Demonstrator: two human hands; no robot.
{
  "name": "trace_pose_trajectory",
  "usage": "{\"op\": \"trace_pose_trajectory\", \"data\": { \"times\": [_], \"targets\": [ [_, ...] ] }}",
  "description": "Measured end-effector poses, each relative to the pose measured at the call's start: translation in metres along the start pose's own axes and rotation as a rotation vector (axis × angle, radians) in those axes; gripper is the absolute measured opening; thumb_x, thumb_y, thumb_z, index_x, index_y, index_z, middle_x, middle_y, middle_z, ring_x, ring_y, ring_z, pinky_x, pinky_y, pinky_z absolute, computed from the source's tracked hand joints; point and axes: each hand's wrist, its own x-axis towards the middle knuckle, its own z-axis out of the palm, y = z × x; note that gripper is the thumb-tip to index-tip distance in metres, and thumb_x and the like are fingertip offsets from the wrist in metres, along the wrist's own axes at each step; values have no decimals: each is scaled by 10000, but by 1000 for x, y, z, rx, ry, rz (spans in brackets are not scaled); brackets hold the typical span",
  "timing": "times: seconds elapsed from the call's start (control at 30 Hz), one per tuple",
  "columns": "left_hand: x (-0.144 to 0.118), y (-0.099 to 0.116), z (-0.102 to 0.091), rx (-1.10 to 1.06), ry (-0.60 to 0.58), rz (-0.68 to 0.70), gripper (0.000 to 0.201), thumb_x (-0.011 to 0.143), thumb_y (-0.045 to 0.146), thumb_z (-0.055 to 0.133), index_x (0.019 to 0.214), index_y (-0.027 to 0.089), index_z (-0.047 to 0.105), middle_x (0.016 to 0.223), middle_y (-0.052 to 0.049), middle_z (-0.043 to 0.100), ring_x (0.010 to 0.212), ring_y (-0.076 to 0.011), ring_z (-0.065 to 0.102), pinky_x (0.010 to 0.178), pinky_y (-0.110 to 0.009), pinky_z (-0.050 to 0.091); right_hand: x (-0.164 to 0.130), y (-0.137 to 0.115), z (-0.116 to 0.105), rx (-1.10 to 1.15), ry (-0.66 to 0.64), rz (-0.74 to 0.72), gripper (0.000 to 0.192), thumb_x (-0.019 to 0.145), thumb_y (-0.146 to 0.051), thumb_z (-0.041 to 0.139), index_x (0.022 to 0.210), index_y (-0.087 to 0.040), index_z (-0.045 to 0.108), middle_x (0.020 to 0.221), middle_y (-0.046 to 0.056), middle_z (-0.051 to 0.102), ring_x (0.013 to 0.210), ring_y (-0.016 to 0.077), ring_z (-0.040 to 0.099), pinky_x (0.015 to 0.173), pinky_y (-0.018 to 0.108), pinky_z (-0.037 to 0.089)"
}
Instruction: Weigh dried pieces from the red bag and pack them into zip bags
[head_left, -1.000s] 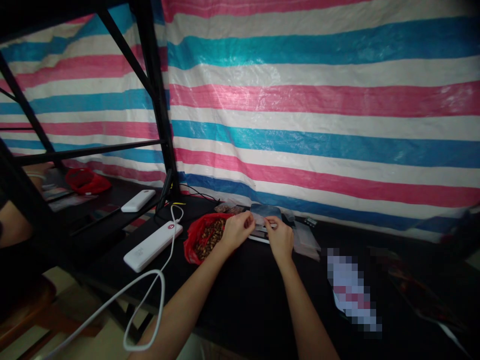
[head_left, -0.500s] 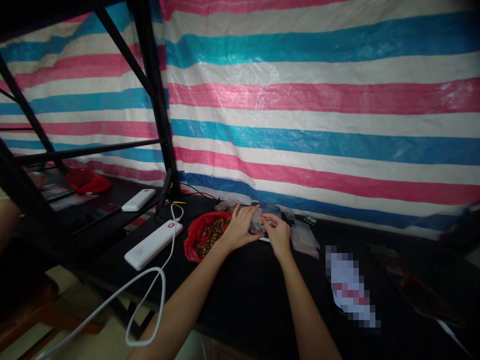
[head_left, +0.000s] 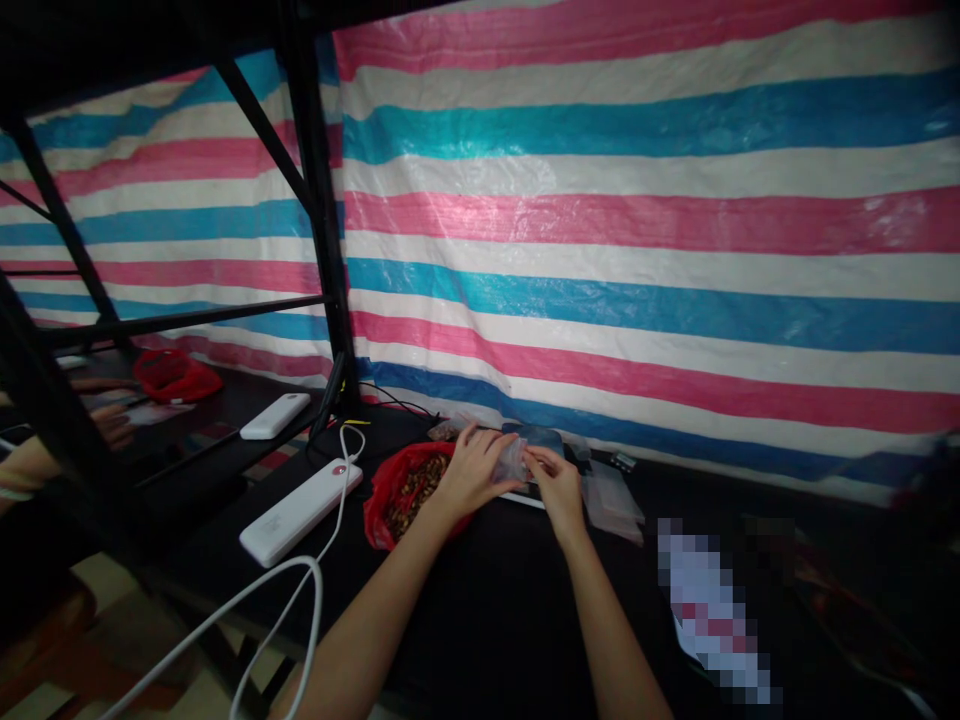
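Currently, in the head view, both hands are working at the far middle of the black counter (head_left: 487, 600), just in front of the striped tarp (head_left: 645, 230). The left hand (head_left: 471, 472) and the right hand (head_left: 556, 486) are together pinching a small clear plastic bag (head_left: 514, 462), which is being held between them just above the counter; fingers of both hands are closing on its edges. A red bag of brown seeds (head_left: 409, 484) is lying open just left of the left hand, touching the wrist area. More clear bags (head_left: 611, 497) are lying flat just right of the right hand. A white power bank (head_left: 300, 497) with a white cable (head_left: 285, 590) is resting left of the red bag, and a second white power bank (head_left: 274, 415) is sitting farther left on the neighbouring black surface. Another person's hand (head_left: 112, 425) is showing at the far left edge, near another red bag (head_left: 174, 374). A black metal frame (head_left: 319, 230) is standing upright left of centre.
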Motion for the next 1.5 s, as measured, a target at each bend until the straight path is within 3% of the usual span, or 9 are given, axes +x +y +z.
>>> {"op": "trace_pose_trajectory", "data": {
  "times": [0.23, 0.4, 0.5, 0.77, 0.93, 1.27, 1.33, 1.43, 1.5],
  "targets": [
    [1, -2, 0, 36, 27, -54, 544, 731, 452, 563, 1189, 198, 416, 1082, -71, 536, 1067, -215, 451, 1018, -430, 199, -8, -31, -8, -377, 274, -101, 359, 706, -516, 516, 756, -201, 679, 777, 42, 669, 692, 180, 579, 670, 295, 432],
    [1, -3, 3, 54, -12, -33, 539, 737, 440, 560, 1189, 191, 402, 1086, -69, 525, 1066, -215, 447, 1043, -431, 159, -6, -26, -7, -308, 16, -6, 312, 642, -497, 587, 749, -225, 697, 760, 22, 686, 640, 174, 591, 631, 281, 443],
    [0, -5, 6, 69, -36, -28, 480, 763, 420, 533, 1162, 179, 421, 1066, -73, 525, 1052, -211, 449, 1038, -412, 177, -3, -14, -3, -193, -64, 18, 297, 646, -457, 592, 730, -191, 693, 741, 41, 690, 653, 184, 604, 647, 290, 457],
    [-5, -6, 9, 96, -91, -40, 485, 813, 467, 426, 1192, 165, 406, 1068, -88, 512, 1024, -220, 438, 961, -380, 256, -1, -1, 0, -119, -82, -29, 332, 674, -474, 555, 715, -157, 645, 715, 51, 671, 681, 203, 612, 689, 318, 462],
    [-5, -6, 8, 107, -119, -36, 518, 811, 507, 397, 1219, 187, 394, 1036, -85, 513, 1002, -220, 437, 931, -383, 263, -2, -4, -1, -182, -73, 34, 311, 684, -475, 552, 744, -182, 638, 679, 37, 679, 692, 212, 627, 699, 321, 459],
    [-4, -2, 12, 33, -69, -73, 468, 809, 478, 431, 1178, 190, 426, 1040, -72, 525, 1011, -215, 431, 958, -386, 239, -4, -15, -3, -213, -6, -44, 370, 736, -492, 456, 768, -170, 635, 719, 44, 675, 684, 191, 609, 657, 278, 449],
    [2, -3, 15, -3, -49, -88, 456, 812, 468, 435, 1176, 195, 421, 1070, -66, 524, 1017, -210, 430, 958, -382, 242, 6, -18, -12, -333, 59, -22, 393, 770, -497, 404, 815, -183, 636, 754, 49, 677, 713, 197, 607, 667, 286, 440],
    [21, -8, 23, -56, -44, -93, 451, 805, 481, 442, 1163, 206, 428, 1096, -56, 522, 1027, -211, 429, 948, -378, 256, 29, -16, -34, -728, 242, 101, 358, 821, -430, 354, 918, -211, 620, 862, 66, 669, 804, 230, 598, 693, 331, 421],
    [37, -12, 32, -90, -77, -80, 453, 795, 502, 445, 1144, 213, 446, 1069, -52, 532, 1010, -209, 440, 923, -366, 284, 46, -7, -49, -987, 270, 151, 303, 809, -346, 410, 992, -186, 590, 959, 101, 646, 908, 266, 571, 729, 370, 408]
  ]
}}
